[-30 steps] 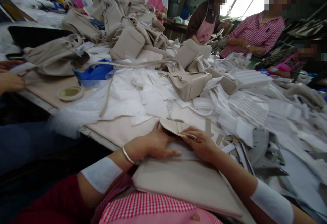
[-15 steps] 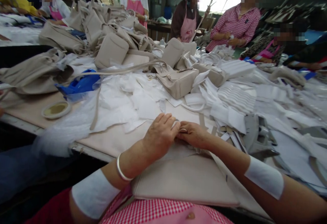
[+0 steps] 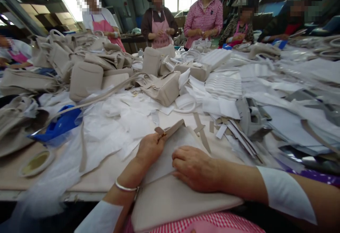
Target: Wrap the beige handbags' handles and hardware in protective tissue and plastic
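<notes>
Head view: beige bag (image 3: 183, 199) lies flat at the near edge of the tabletop (image 3: 99, 183), against the checked apron (image 3: 223, 222). Left hand (image 3: 150, 149) is closed on the bag's raised far end, next to a small gold fitting (image 3: 164, 134); bracelet (image 3: 126, 187) on that wrist. Right hand (image 3: 195, 167) rests on the bag, fingers curled; can't tell if it grips anything. White sheet (image 3: 170, 155) on the bag's upper part, between the hands. Beige strips (image 3: 203, 137) just beyond, to the right. Another bag (image 3: 166, 89) sits further out, past white paper (image 3: 119, 117). Left side: blue plastic (image 3: 61, 123), round dish (image 3: 37, 162). Bag pile (image 3: 86, 80) behind. Co-workers (image 3: 159, 25) stand across the tabletop.
</notes>
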Action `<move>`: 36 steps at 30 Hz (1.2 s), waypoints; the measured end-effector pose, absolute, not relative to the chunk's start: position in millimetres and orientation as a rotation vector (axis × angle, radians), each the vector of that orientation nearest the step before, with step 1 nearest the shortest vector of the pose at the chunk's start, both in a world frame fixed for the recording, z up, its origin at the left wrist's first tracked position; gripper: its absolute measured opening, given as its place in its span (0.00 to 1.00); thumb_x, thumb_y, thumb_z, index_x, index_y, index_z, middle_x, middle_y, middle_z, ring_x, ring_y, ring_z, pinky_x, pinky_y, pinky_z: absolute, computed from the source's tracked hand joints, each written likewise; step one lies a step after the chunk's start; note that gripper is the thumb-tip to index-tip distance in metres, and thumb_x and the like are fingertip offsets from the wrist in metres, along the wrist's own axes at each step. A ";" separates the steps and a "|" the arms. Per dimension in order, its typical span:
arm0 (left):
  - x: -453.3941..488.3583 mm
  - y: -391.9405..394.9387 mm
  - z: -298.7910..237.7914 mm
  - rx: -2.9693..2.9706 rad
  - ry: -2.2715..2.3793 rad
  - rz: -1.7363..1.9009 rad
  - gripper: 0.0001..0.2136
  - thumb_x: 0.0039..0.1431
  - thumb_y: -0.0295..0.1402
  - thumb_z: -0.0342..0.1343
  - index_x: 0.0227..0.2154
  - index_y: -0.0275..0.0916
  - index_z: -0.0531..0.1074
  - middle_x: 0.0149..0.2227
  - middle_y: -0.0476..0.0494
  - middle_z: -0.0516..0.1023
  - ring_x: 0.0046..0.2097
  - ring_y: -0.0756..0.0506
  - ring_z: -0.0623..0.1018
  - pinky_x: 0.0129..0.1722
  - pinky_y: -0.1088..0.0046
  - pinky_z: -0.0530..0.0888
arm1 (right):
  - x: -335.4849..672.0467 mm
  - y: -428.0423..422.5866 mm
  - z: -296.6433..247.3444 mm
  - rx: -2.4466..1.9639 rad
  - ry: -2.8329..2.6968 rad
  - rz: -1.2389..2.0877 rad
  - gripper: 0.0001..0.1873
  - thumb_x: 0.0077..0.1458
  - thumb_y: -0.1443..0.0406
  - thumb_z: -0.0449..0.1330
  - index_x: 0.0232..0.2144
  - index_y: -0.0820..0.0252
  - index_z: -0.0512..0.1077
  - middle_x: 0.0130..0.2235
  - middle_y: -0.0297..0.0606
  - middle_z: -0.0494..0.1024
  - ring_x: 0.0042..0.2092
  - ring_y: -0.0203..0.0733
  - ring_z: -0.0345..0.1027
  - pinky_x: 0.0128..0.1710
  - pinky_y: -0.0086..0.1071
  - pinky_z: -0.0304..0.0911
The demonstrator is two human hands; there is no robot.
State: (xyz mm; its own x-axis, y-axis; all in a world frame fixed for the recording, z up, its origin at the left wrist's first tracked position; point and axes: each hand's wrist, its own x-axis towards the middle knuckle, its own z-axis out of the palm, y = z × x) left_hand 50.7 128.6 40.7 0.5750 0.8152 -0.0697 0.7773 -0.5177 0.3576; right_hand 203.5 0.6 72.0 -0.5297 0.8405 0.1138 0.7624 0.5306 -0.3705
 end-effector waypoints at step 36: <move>52.7 128.9 13.9 2.555 1.267 0.708 0.12 0.65 0.34 0.52 0.48 0.39 0.75 0.44 0.42 0.82 0.45 0.42 0.80 0.48 0.67 0.75 | 269.5 84.9 27.6 -2.538 -1.629 0.612 0.35 0.58 0.40 0.45 0.43 0.60 0.76 0.46 0.53 0.78 0.48 0.58 0.71 0.42 0.42 0.62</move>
